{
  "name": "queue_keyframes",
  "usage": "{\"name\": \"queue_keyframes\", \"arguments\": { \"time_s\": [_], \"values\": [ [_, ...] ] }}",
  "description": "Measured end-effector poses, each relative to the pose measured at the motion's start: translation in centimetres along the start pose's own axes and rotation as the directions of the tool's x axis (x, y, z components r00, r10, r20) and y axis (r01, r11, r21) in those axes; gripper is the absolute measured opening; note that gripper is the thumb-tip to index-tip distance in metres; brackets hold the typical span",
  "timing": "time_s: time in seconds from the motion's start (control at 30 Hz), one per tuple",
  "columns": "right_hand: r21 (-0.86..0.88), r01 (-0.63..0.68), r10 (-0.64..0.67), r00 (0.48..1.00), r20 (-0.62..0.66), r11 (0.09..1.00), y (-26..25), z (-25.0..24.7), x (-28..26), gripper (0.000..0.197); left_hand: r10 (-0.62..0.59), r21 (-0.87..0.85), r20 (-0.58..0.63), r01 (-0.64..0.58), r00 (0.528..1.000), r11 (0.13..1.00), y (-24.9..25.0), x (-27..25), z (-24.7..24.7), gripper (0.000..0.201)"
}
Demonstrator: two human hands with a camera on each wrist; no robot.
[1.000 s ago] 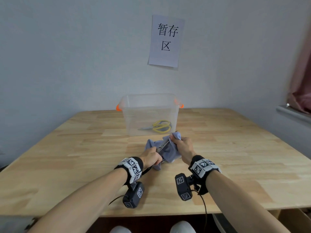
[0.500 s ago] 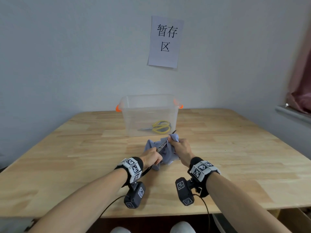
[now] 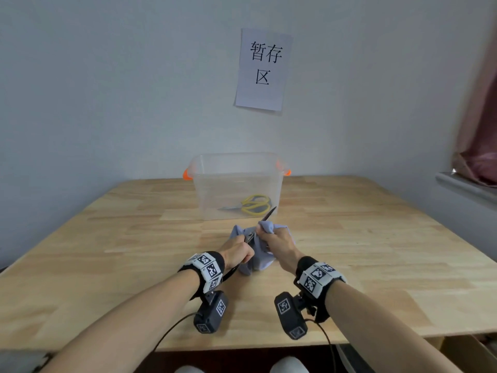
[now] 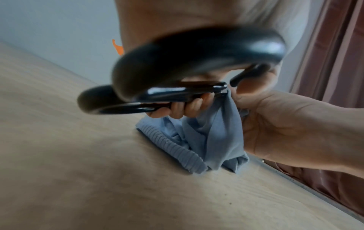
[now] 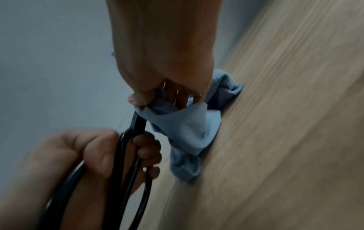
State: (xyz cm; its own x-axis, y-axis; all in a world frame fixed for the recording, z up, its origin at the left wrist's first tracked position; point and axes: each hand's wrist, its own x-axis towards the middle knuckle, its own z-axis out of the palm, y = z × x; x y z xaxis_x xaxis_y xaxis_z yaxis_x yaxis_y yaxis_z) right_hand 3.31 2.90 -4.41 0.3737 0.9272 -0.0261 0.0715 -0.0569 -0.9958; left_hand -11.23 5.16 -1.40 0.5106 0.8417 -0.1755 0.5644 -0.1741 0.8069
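Gripping black scissors [image 3: 269, 212] by their handle loops, the left hand [image 3: 238, 254] has its grip curled tight round them, thumb on one side and fingers on the other. The right hand [image 3: 279, 244] has its grip bunched round a light blue cloth [image 3: 259, 262] and pinches a fold of it against the blades just past the pivot. The dark blade tip pokes out beyond the cloth, pointing toward 1 o'clock. The blades seem to lie together, though blur in the wrist views makes that hard to confirm. The rest of the cloth hangs down and rests crumpled on the wooden tabletop [image 3: 376, 251], around its middle, toward the 6 o'clock side. At 12 o'clock from the hands, just beyond them, stands a clear plastic storage bin [image 3: 236, 179] with orange handles. Yellow-handled scissors [image 3: 254, 204] lie on its floor. On the wall above the bin hangs a paper sign [image 3: 262, 71] printed with Chinese characters.
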Motion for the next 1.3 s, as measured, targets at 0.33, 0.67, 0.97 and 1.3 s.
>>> {"name": "queue_keyframes", "arguments": {
  "time_s": [0.33, 0.67, 0.97, 1.3],
  "values": [
    [0.039, -0.039, 0.038, 0.999, 0.011, 0.999, -0.5, -0.1, 0.3, 0.025, -0.003, 0.004, 0.004, 0.003, 1.0, 1.0, 0.3, -0.9, -0.5, 0.029],
    [0.132, -0.077, 0.076, 0.997, 0.016, 0.988, -2.3, -0.4, 0.1, 0.029, -0.002, 0.046, -0.007, 0.002, 1.0, 0.999, 0.0, -1.1, -1.2, 0.027],
    [0.22, -0.098, 0.101, 0.995, -0.003, 0.971, -3.2, -1.0, 0.7, 0.023, -0.017, 0.091, 0.004, 0.017, 1.0, 0.996, -0.6, -1.4, -1.6, 0.027],
    [0.188, -0.079, 0.101, 0.989, -0.111, 0.979, -4.0, -2.2, 0.9, 0.034, -0.025, 0.237, -0.094, 0.047, 0.995, 0.97, -0.8, -0.5, -2.0, 0.052]
  ]
}}
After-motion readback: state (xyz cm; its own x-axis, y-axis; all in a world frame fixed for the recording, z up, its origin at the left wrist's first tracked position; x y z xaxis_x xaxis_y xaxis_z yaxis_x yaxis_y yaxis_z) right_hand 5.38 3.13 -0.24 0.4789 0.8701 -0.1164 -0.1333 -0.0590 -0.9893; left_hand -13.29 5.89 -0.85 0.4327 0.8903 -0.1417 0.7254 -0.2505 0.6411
